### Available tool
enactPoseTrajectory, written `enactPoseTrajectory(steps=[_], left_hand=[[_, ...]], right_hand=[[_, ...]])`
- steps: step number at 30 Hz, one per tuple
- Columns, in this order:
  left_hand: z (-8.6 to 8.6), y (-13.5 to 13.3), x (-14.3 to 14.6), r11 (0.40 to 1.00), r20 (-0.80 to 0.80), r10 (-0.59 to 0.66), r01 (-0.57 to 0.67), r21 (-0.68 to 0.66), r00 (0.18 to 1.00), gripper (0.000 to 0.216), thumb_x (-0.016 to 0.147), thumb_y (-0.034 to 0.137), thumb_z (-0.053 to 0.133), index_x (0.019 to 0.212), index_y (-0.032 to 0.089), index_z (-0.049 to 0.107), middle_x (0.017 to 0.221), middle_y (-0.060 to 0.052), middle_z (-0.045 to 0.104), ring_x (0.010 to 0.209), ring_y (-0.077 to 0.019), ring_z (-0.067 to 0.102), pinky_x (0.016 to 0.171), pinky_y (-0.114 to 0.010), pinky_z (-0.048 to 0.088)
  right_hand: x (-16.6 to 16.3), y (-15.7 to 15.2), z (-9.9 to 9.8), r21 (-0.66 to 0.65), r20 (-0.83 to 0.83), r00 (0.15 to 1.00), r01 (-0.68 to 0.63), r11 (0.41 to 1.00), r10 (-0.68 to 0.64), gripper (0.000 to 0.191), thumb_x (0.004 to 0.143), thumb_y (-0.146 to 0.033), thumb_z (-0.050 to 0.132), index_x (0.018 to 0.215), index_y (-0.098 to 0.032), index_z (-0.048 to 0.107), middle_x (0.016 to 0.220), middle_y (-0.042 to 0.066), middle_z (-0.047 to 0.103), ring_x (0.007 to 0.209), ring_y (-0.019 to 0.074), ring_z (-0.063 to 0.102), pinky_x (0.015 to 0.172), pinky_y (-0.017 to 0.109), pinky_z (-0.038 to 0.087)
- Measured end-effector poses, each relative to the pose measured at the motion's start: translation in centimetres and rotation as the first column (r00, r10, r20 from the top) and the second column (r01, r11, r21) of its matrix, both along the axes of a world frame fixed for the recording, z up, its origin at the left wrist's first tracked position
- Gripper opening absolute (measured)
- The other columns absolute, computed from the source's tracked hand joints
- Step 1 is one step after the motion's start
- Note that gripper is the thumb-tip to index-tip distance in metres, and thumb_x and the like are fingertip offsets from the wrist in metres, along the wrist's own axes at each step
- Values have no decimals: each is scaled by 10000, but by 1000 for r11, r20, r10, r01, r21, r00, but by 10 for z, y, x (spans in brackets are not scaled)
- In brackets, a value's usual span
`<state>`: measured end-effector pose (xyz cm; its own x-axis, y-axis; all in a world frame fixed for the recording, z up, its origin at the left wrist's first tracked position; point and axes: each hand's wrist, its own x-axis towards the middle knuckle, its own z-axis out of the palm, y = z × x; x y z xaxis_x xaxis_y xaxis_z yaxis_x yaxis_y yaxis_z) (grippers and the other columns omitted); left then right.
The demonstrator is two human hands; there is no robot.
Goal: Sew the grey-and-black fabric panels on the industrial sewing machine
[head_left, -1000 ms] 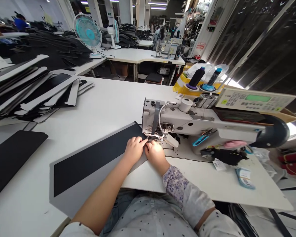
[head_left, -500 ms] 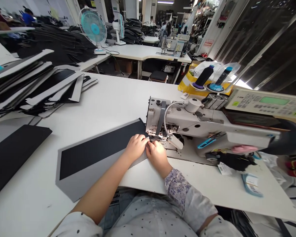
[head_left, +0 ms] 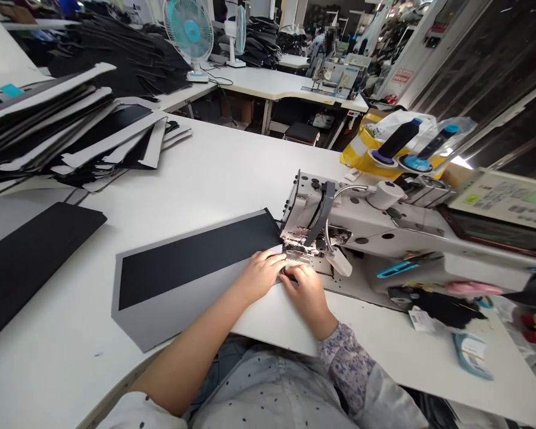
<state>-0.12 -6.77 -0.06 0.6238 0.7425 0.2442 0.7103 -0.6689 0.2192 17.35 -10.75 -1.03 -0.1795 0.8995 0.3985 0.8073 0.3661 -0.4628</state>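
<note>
Grey panel (head_left: 192,319) with a black central strip, lying flat on the white counter (head_left: 214,173), its right end reaching the presser foot (head_left: 297,257) of an industrial sewing machine (head_left: 366,232). Left hand (head_left: 261,275) flat on the panel's near edge just left of the foot, fingers together and pressing down. Right hand (head_left: 304,292) curled over the same edge beside the foot, fingers bent against the material; pinch or plain pressure impossible to tell. Behind the machine, yellow-printed bag (head_left: 356,149) holding white plastic wrapping, further contents hidden. Just in front of it, two upright thread cones, one dark (head_left: 399,138) and one blue (head_left: 438,143), each on a round base, with a clear plastic bag (head_left: 460,128) behind the blue cone. At the counter's far left, loose overlapping piles of grey-and-black panels (head_left: 44,134); nearer, a separate black panel (head_left: 27,256). On the machine's bed, blue-handled snips (head_left: 395,269).
</note>
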Motion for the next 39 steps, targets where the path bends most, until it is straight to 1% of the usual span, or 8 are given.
enactPoseTrajectory(steps=[6,10,12,15,17,21,29,39], left_hand=[[2,2,0,1000,-13,-19,19,10,1000,383,884,111,472,1212,270,588,1312,-25,599,1199,-199,508,987,-362,400],[4,3,1,1000,-8,-17,17,9,1000,376,874,106,475,1192,259,605,1301,-28,608,1199,-206,509,999,-376,404],[5,4,2,1000,-11,-16,16,1,1000,384,870,96,468,1191,250,609,1303,-28,607,1203,-209,508,1009,-383,403],[7,4,3,1000,-14,-15,15,-12,1000,389,873,89,454,1189,251,613,1302,-22,610,1203,-207,514,1012,-390,411],[7,4,4,1000,-16,-4,4,-14,1000,386,878,97,452,1189,255,615,1295,-28,615,1205,-209,518,1014,-395,415],[7,5,4,1000,-15,4,-4,0,1000,373,882,120,459,1192,255,616,1294,-29,616,1207,-218,517,1017,-402,416],[7,8,4,1000,-44,-4,4,-12,999,388,905,141,412,1213,256,616,1302,-29,610,1213,-222,512,1025,-419,417],[8,9,5,999,-68,15,-18,-41,998,405,905,146,406,1238,263,604,1312,-15,604,1218,-220,509,1036,-427,418]], right_hand=[[40,24,-3,69,12,949,314,947,-315,213,909,-242,439,987,-156,618,945,126,637,926,245,590,844,369,446],[68,41,4,-46,-93,977,189,981,-193,174,876,-247,441,889,-170,597,853,93,624,818,215,586,775,343,470],[74,38,8,-77,-172,976,119,990,-131,173,878,-283,467,931,-170,586,813,58,625,729,179,582,698,304,482],[67,21,8,-38,-214,935,280,959,-282,229,907,-313,457,1009,-157,590,856,69,645,743,174,602,687,295,487],[53,9,5,-17,-112,953,282,959,-282,260,927,-328,455,1039,-163,622,974,106,661,869,204,621,758,319,491],[27,3,3,-93,186,983,12,996,6,402,942,-392,487,1280,-189,566,1277,124,587,1113,243,570,926,355,451],[50,1,3,-123,223,956,220,968,-189,339,976,-348,414,1215,-241,629,1184,95,645,1083,242,577,993,418,395],[48,2,9,-130,209,962,205,970,-175,307,962,-307,439,1139,-199,665,1181,128,637,1149,256,529,1029,439,376]])
